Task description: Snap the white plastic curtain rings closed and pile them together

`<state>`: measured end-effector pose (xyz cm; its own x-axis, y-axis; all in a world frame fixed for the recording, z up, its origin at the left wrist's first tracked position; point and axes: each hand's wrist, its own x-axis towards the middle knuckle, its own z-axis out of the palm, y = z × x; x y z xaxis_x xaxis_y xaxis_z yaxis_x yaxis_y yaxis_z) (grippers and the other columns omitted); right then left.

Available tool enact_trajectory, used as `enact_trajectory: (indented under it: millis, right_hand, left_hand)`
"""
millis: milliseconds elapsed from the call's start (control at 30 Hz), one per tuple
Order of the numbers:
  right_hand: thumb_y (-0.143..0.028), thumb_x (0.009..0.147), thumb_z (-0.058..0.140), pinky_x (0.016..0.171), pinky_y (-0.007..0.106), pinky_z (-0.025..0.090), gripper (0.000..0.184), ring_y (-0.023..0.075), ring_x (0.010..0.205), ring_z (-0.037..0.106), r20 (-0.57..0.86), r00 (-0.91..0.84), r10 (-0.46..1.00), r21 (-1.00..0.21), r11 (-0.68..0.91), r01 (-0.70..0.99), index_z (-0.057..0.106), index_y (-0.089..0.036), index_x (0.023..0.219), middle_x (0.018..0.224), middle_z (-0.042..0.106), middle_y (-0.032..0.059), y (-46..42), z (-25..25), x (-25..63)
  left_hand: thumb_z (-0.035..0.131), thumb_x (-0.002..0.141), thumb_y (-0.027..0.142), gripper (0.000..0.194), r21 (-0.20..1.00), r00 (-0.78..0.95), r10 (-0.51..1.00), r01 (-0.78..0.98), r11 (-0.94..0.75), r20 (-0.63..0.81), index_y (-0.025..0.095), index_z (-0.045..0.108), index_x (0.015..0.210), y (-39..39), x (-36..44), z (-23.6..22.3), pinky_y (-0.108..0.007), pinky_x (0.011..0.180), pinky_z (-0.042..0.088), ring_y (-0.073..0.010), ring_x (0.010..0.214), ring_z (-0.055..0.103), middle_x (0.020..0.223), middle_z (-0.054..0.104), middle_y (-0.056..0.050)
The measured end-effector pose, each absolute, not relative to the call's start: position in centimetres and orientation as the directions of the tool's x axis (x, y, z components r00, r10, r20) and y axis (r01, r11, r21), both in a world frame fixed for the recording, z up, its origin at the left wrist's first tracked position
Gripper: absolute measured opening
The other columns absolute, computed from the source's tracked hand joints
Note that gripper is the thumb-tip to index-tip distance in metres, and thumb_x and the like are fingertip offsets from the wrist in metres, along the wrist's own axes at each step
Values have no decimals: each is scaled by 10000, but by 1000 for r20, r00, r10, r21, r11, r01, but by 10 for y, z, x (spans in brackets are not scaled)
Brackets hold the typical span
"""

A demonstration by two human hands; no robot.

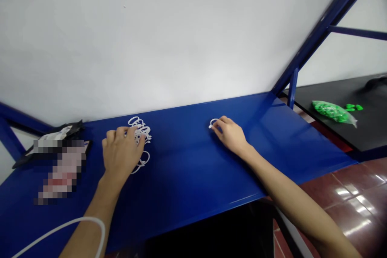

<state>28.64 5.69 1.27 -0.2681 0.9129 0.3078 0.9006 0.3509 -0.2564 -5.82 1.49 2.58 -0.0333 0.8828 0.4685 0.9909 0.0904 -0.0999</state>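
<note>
A small pile of white plastic loops [142,132], which look like looped cable ties, lies on the left half of the blue tabletop. My left hand [122,153] rests at the pile's left side, fingers spread and thumb reaching over its edge; no loop shows in its grasp. Just nearer to me, more white loops [144,158] lie partly behind this hand. Over on the right, my right hand [230,134] pinches a single white loop [214,121] between thumb and fingers, low at the table surface. Its fingertips partly cover that loop.
The blue table [187,177] stands against a white wall. At its left end lie a black plastic bag [74,131] and a blurred-out flat item [65,169]. A white cable [75,221] arcs across my left forearm. Right, a black table [365,133] carries a bag of green pieces [331,111].
</note>
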Motion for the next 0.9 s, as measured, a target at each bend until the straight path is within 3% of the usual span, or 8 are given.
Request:
enact_trajectory:
  millis: [167, 300, 400, 500, 600, 667, 733, 900]
  right_hand:
    - [-359, 1029, 501, 703, 300, 487, 296, 244, 968, 628, 250, -56, 967, -79, 79, 994, 739, -195, 961, 1055, 663, 97, 73, 18, 315]
    - [-382, 1005, 532, 702, 327, 514, 296, 277, 975, 632, 229, 21, 973, -68, -5, 998, 749, -183, 973, 1056, 663, 116, 74, 19, 320]
    - [-374, 992, 555, 790, 374, 546, 282, 304, 1043, 613, 306, -25, 952, -112, 62, 992, 728, -160, 1053, 1079, 655, 139, 70, 19, 314]
    - [-353, 990, 570, 900, 391, 548, 280, 276, 1081, 607, 370, -223, 902, -261, 332, 906, 674, -170, 1175, 1132, 640, 126, 58, 19, 297]
    - [-353, 988, 585, 922, 362, 558, 344, 214, 1052, 632, 389, -439, 810, -468, 584, 663, 586, -201, 1296, 1258, 593, 111, 37, 18, 273]
    - [-346, 1000, 568, 898, 340, 566, 349, 181, 1008, 651, 375, -554, 744, -555, 658, 508, 555, -206, 1319, 1330, 563, 114, 24, 16, 259]
    - [-310, 1030, 509, 869, 324, 565, 246, 168, 973, 666, 336, -644, 688, -600, 683, 416, 598, -199, 1231, 1260, 616, 99, 16, 14, 250]
    - [-264, 1016, 538, 775, 288, 538, 150, 159, 835, 685, 265, -627, 733, -693, 597, 404, 663, -184, 1038, 960, 719, 46, 15, 12, 247]
  left_hand:
    - [470, 982, 375, 340, -181, -30, 942, 979, 96, 335, 157, 728, 1012, 14, -69, 26, -460, 770, 405, -391, 1030, 542, 1056, 692, -174]
    - [441, 998, 353, 338, -186, -9, 919, 979, 89, 393, 164, 720, 968, 14, -68, 26, -459, 758, 394, -380, 999, 544, 1021, 709, -156]
    - [421, 1011, 362, 352, -120, 2, 870, 991, 66, 494, 156, 707, 1007, 14, -64, 29, -471, 787, 404, -376, 1000, 556, 1005, 718, -156]
    - [436, 1015, 368, 320, 82, 106, 821, 980, -183, 561, 165, 683, 1020, 9, -48, 31, -451, 866, 437, -315, 979, 593, 987, 725, -126]
    - [492, 1002, 352, 229, 405, 217, 847, 802, -438, 486, 204, 667, 991, -3, -17, 26, -357, 874, 479, -219, 923, 635, 970, 718, -57]
    - [522, 990, 340, 184, 603, 298, 898, 667, -438, 323, 228, 667, 974, -13, 5, 20, -305, 817, 498, -173, 862, 649, 951, 712, -17]
    - [526, 984, 326, 171, 741, 346, 922, 571, -353, 172, 232, 667, 959, -19, 22, 13, -281, 776, 508, -150, 814, 650, 912, 709, 3]
    - [540, 963, 328, 165, 889, 269, 963, 432, -153, 35, 221, 665, 970, -19, 33, 4, -246, 666, 525, -118, 686, 626, 822, 684, 19]
